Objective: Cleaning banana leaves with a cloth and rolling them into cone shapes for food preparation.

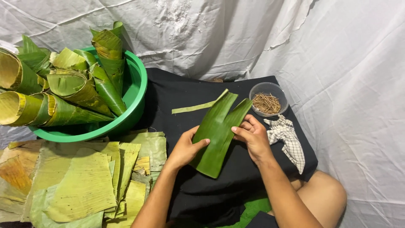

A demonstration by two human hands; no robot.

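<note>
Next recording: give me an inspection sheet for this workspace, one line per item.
Surface: black cloth spread over white sheeting.
Job's things: folded green leaf held over the cloth; a narrow leaf strip lies beyond it.
Clutter: green basin of rolled leaf cones at far left; stack of flat leaf pieces at near left; clear bowl of thin sticks; checked cloth beside it.
Grippers: left hand grips the leaf's left edge; right hand pinches its right edge, fingers on top.
Cables: nothing seen.
Surroundings: white sheet backdrop; the person's bare knee at lower right.
</note>
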